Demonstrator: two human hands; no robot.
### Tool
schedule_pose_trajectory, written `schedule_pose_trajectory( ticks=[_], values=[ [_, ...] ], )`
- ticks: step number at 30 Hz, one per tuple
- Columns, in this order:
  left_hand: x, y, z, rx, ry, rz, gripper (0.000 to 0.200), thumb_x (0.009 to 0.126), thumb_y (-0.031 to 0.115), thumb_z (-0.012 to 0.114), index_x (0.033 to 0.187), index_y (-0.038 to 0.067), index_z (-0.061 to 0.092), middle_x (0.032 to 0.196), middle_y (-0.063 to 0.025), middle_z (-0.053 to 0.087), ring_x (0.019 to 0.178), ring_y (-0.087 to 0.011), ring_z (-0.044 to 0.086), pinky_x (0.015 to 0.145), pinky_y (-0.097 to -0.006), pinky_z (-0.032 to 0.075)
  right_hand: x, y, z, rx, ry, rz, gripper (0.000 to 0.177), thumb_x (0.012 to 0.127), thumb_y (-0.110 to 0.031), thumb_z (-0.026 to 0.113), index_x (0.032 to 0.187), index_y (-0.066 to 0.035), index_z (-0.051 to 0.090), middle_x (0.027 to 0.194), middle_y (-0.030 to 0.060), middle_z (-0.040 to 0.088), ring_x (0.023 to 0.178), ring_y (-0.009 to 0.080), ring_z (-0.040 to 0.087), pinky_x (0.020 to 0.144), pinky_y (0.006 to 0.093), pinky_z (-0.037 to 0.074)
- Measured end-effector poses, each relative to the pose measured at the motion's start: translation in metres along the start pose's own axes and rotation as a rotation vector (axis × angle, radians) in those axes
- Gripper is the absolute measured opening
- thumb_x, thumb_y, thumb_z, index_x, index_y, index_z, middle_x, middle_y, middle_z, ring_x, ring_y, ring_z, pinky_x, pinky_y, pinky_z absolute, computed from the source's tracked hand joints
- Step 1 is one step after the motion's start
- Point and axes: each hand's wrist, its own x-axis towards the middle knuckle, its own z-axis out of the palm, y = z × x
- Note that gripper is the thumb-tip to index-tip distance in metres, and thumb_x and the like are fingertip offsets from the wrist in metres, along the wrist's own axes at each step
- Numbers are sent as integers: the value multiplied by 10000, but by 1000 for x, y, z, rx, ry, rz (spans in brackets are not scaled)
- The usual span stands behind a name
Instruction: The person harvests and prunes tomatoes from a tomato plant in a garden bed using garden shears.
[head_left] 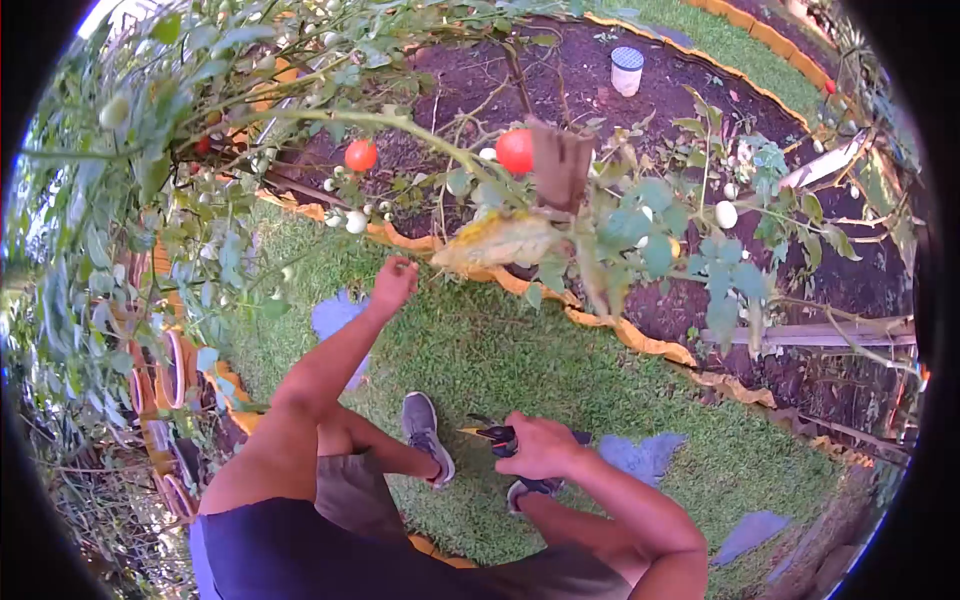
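Note:
My left hand (395, 286) is raised over the grass, below the tomato plant's hanging branches, its fingers curled closed; whatever they may hold is too small to make out. Lower down, my right hand (541, 447) grips a pair of pruning shears (497, 436) with dark handles, the blades pointing left. Above both hands a thick tomato stem (400, 122) arches across. Two red tomatoes stand out, one on the left (361, 155) and a larger one (515, 151) beside a wooden stake (561, 168). A yellowed, withered leaf (500, 240) hangs right of my left hand.
Orange edging (640, 343) separates the soil bed from the lawn (480, 350). Dense foliage (100, 240) fills the left side. Flat bluish stones (642, 455) lie in the grass near my shoes (425, 432). A white container (626, 72) stands in the bed.

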Motion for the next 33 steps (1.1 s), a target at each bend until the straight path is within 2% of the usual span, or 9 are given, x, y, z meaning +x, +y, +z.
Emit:
schedule_pose_trajectory(
  ticks=[4, 9, 12, 17, 20, 25, 28, 29, 33],
  values=[
    [74, 10, 18, -144, 46, 100, 255, 915, 193, 685, 1079, 13, 607, 710, -75, 672, 608, -130, 660, 494, -307, 487, 52, -10, -30, -246, 54, 0, 658, 727, -441, 732, 1154, 22, 544, 1064, 221, 693, 1006, 380, 677, 892, 456, 530],
    [105, 11, 32, 302, 79, 396, 211, 931, 241, 654, 997, 43, 628, 670, -153, 664, 582, -259, 679, 556, -447, 536, 107, -46, -29, -475, 55, -19, 675, 730, -449, 727, 1177, 22, 544, 1104, 215, 690, 1044, 388, 668, 928, 456, 521],
    [60, 37, 13, 595, 111, 697, 196, 960, 249, 592, 1001, 58, 603, 669, -188, 656, 601, -342, 669, 603, -511, 534, 117, -72, -28, -610, -20, -71, 685, 721, -475, 731, 1166, 17, 560, 1066, 219, 691, 1030, 382, 664, 895, 471, 515],
    [-64, 103, -27, 1106, -292, 1078, 144, 904, 183, 582, 996, 90, 522, 732, -150, 635, 729, -335, 673, 633, -470, 526, 124, -85, -13, -668, -201, -123, 740, 698, -453, 741, 1239, 24, 575, 1148, 211, 684, 1083, 361, 660, 941, 456, 509],
    [-62, 101, -18, 969, -209, 1557, 163, 871, 156, 590, 1000, 93, 511, 777, -108, 619, 747, -310, 667, 624, -453, 525, 146, -70, 10, -672, -160, -94, 717, 677, -432, 750, 1216, 21, 610, 1147, 206, 694, 1072, 350, 672, 936, 449, 521],
    [2, 106, 16, 948, -170, 1531, 323, 905, 172, 568, 1210, 74, 529, 879, -124, 674, 817, -340, 688, 672, -442, 563, 157, -61, 38, -717, -208, -129, 602, 661, -422, 768, 1082, -1, 684, 1069, 193, 722, 994, 342, 698, 880, 449, 542],
    [4, 128, 23, 1139, -214, 707, 523, 889, 200, 595, 1379, 61, 475, 961, -162, 700, 879, -369, 694, 700, -454, 572, 149, -71, 31, -682, -240, -147, 618, 656, -419, 771, 1100, 0, 678, 1076, 191, 720, 1000, 343, 697, 884, 448, 541],
    [-3, 133, 19, 1120, -254, 648, 639, 881, 211, 612, 1464, 52, 407, 1000, -182, 699, 925, -378, 692, 772, -468, 569, 150, -71, 28, -699, -226, -137, 619, 655, -418, 772, 1100, 1, 677, 1076, 192, 720, 1002, 345, 697, 886, 448, 540],
    [-64, 147, -20, 1002, -578, 794, 534, 949, 269, 609, 1432, 82, 480, 1074, -180, 703, 984, -349, 690, 894, -448, 542, 160, -71, 22, -717, -159, -136, 625, 650, -412, 776, 1108, 0, 673, 1078, 192, 720, 1010, 351, 694, 892, 445, 537]
  ],
)
